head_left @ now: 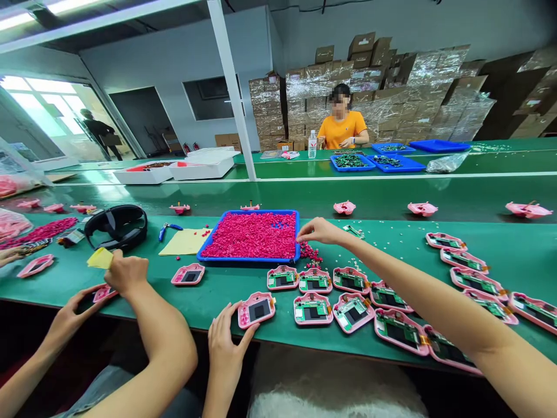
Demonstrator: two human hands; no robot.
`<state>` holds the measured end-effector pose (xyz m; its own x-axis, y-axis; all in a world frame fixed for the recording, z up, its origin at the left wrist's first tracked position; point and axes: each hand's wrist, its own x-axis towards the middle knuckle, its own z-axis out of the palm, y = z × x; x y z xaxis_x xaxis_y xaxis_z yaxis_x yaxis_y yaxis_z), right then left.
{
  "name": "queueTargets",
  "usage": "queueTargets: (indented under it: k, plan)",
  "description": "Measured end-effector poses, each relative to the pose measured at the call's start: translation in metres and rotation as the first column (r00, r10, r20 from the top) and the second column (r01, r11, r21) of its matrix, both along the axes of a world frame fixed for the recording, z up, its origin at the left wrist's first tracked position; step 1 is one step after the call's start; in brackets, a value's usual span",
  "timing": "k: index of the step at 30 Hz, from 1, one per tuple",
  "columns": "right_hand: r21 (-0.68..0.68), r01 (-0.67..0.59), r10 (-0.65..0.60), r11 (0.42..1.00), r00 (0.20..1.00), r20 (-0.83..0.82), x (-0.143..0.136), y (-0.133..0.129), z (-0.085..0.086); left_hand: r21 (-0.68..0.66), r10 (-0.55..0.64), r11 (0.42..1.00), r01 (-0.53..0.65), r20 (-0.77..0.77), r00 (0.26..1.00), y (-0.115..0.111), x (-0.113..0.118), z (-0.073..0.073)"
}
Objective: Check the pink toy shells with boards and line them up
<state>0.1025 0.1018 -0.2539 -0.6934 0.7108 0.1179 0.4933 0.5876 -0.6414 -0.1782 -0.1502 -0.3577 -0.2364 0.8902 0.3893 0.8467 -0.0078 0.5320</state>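
Observation:
Near the table's front edge, my left hand (227, 332) grips a pink game console half (256, 310) by its left end and lower edge. Its dark screen and several pink buttons face up. My right hand (321, 231) is at the right rim of a blue tray (299, 251), fingertips pinched together; whatever is between them is too small to make out. Small magenta buttons (252, 235) fill the tray. More loose magenta buttons (311, 255) lie below my right hand. Open pink console halves with green circuit boards (313, 309) stand in rows to the right of my left hand.
At left, a co-worker's hand (126, 273) holds a yellow piece; their other hand holds a pink console part. A headset (116, 227), blue-handled pliers (169, 230) and yellow paper (185, 242) lie behind. Pink shells (344, 208) line the belt. Across sits a person in orange (343, 130).

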Motion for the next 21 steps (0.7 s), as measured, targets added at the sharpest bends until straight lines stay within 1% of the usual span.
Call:
queueTargets:
  k: [3, 5, 9, 11, 16, 19, 21]
  plan:
    - [0.033, 0.05, -0.049, 0.998, 0.998, -0.032, -0.015, 0.006, 0.002, 0.0, 0.009, 1.0, -0.009, 0.015, 1.0, 0.0, 0.003, 0.004]
    - [0.057, 0.082, -0.08, 0.995, 0.996, -0.023, -0.018, 0.008, 0.001, 0.012, 0.022, 1.0, -0.022, 0.03, 0.999, 0.0, 0.004, 0.006]
    - [0.104, 0.178, -0.183, 0.978, 0.982, 0.041, -0.003, 0.01, -0.009, 0.04, 0.039, 0.998, -0.04, 0.031, 0.999, 0.001, 0.007, 0.004]
    - [0.104, 0.196, -0.205, 0.975, 0.975, 0.087, 0.008, 0.009, -0.017, 0.049, 0.036, 0.998, -0.037, 0.02, 0.999, 0.0, 0.009, 0.003]
    - [0.068, 0.169, -0.177, 0.983, 0.975, 0.132, 0.025, 0.001, -0.034, 0.068, 0.044, 0.997, -0.043, -0.02, 0.999, -0.001, 0.01, 0.0]
    - [0.054, 0.153, -0.158, 0.987, 0.98, 0.119, 0.029, -0.003, -0.038, 0.053, 0.027, 0.998, -0.025, -0.048, 0.998, -0.001, 0.006, -0.002]
    - [0.048, 0.126, -0.131, 0.991, 0.986, 0.106, 0.031, -0.004, -0.039, 0.063, 0.02, 0.998, -0.016, -0.073, 0.997, 0.001, 0.002, -0.007]
